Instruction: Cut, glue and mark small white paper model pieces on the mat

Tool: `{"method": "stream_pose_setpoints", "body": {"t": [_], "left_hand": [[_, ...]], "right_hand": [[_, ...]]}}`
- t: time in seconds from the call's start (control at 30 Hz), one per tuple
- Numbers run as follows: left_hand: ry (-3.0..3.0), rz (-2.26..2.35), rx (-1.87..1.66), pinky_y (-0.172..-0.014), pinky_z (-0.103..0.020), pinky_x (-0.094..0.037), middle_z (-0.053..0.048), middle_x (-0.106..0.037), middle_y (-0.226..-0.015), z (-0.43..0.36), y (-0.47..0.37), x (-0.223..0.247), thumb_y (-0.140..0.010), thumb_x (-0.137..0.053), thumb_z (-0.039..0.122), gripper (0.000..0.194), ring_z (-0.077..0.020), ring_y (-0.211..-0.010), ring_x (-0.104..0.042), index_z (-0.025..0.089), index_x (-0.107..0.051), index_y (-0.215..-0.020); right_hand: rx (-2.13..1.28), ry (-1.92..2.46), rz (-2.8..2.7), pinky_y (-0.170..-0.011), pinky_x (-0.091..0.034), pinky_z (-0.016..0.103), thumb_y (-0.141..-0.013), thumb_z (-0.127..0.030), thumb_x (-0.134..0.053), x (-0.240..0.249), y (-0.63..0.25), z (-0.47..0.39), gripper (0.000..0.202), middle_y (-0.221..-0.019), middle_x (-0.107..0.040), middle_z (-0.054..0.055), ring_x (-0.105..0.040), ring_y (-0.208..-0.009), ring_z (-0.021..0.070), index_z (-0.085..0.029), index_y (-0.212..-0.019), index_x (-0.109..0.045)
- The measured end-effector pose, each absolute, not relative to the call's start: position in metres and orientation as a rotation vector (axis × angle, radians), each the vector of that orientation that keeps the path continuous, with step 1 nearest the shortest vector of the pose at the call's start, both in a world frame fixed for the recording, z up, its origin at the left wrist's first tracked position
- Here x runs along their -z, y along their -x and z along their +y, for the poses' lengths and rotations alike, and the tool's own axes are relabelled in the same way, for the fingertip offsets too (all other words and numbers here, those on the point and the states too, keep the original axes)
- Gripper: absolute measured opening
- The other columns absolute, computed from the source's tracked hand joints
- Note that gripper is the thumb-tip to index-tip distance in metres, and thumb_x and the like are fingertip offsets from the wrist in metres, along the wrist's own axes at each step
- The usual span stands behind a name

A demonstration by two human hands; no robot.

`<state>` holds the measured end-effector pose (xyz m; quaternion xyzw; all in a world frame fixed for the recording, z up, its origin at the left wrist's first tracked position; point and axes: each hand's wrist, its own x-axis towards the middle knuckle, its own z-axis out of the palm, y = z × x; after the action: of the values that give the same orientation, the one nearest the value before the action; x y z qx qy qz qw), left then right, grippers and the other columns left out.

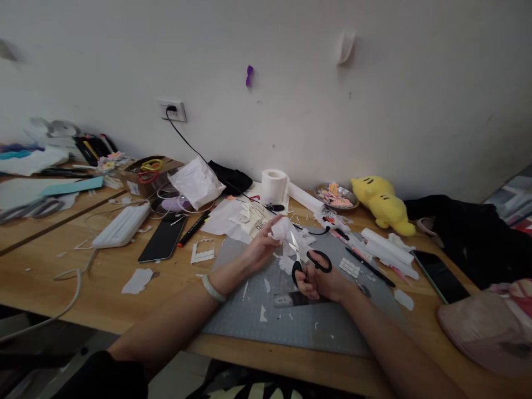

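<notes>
The left hand's [261,248] fingers pinch a white paper [286,230] above the mat [299,324]; the right hand's [320,282] fingers are closed through the scissors' [305,260] black loops, blades up into the paper. Short snips, turning the paper rather than the scissors, would likely cut cleanest. Scraps litter the mat; beyond it the wooden surface [95,288] meets a white wall.

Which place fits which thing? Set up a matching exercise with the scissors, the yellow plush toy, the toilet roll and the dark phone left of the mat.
Things:
1. scissors
2. yellow plush toy
3. toilet roll
4. dark phone

Places:
A. beside a black marker
B. against the wall, right of the small dish
C. in the right hand
D. standing upright behind the mat

Pairs: 1-C, 2-B, 3-D, 4-A
</notes>
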<state>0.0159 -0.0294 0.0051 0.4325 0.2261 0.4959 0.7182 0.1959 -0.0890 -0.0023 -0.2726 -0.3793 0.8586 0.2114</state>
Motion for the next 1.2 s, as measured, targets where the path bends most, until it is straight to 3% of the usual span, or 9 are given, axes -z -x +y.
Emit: {"method": "stream_pose_setpoints", "body": {"t": [0.23, 0.47, 0.7, 1.0, 1.2], "left_hand": [[-1.208, 0.567, -1.033, -0.049, -0.019, -0.028, 0.009, -0.045, -0.054, -0.031, -0.023, 0.006, -0.052, -0.058, 0.004, 0.057, -0.0065, -0.049, -0.040, 0.019, -0.048, -0.106], [-1.371, 0.604, -1.052, -0.053, -0.020, -0.030, 0.008, -0.043, -0.062, -0.039, -0.024, 0.003, -0.055, -0.056, 0.004, 0.072, -0.0078, -0.056, -0.041, 0.023, -0.033, -0.120], [-1.385, 0.604, -0.973, -0.054, -0.021, -0.028, 0.007, -0.044, -0.057, -0.040, -0.024, 0.004, -0.056, -0.055, 0.004, 0.052, -0.0083, -0.055, -0.039, 0.018, -0.051, -0.105], [-1.136, 0.547, -1.024, -0.051, -0.021, -0.025, 0.007, -0.046, -0.055, -0.025, -0.018, 0.005, -0.055, -0.057, 0.007, 0.067, -0.0060, -0.049, -0.036, 0.015, -0.047, -0.120], [-1.029, 0.441, -1.068, -0.052, -0.020, -0.026, 0.007, -0.042, -0.056, -0.022, -0.012, -0.001, -0.054, -0.056, 0.007, 0.065, -0.0058, -0.051, -0.035, 0.017, -0.051, -0.118]], "right_hand": [[-2.365, 0.678, -1.018, -0.033, -0.020, 0.018, -0.070, -0.068, -0.038, -0.001, -0.196, -0.091, 0.053, -0.043, -0.040, -0.005, -0.035, -0.034, 0.0061, -0.016, -0.064, -0.045], [-2.329, 0.677, -0.901, -0.035, -0.019, 0.019, -0.072, -0.070, -0.033, -0.001, -0.196, -0.088, 0.056, -0.045, -0.039, -0.005, -0.035, -0.034, 0.0059, -0.016, -0.064, -0.045], [-2.230, 0.671, -0.819, -0.037, -0.018, 0.019, -0.072, -0.072, -0.030, -0.005, -0.197, -0.086, 0.058, -0.046, -0.035, -0.006, -0.031, -0.036, 0.0060, -0.016, -0.065, -0.046], [-2.231, 0.687, -0.933, -0.036, -0.018, 0.019, -0.070, -0.072, -0.032, -0.006, -0.201, -0.086, 0.056, -0.044, -0.034, -0.006, -0.029, -0.035, 0.0057, -0.018, -0.061, -0.042], [-2.298, 0.808, -1.120, -0.034, -0.018, 0.020, -0.068, -0.066, -0.045, 0.001, -0.201, -0.088, 0.052, -0.044, -0.043, -0.002, -0.035, -0.036, 0.0065, -0.015, -0.063, -0.048]]}}
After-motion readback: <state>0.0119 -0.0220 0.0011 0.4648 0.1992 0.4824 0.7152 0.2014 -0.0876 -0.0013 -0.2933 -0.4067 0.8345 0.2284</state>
